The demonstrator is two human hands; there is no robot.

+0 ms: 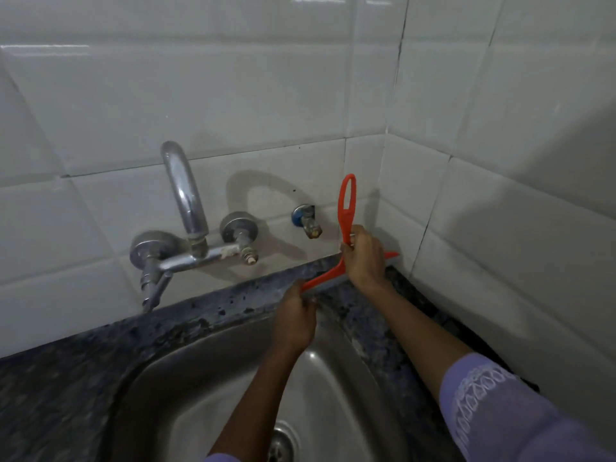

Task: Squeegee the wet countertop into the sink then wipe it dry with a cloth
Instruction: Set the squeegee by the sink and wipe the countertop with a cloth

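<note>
Above the steel sink (213, 368), brushed and dull-shiny, the speckled stone table (66, 388) looks wet-glossy. The squeegee (346, 208) is smooth orange plastic; wall tiles (233, 95) are glazed white; the tap (185, 195) is chromed metal.

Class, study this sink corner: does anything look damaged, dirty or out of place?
Yes. The grout line in the tiled wall corner is dark and cracked-looking, and the tap fitting carries a white crusty patch. The orange squeegee looks fine, gripped by the right hand and left hand.
</note>
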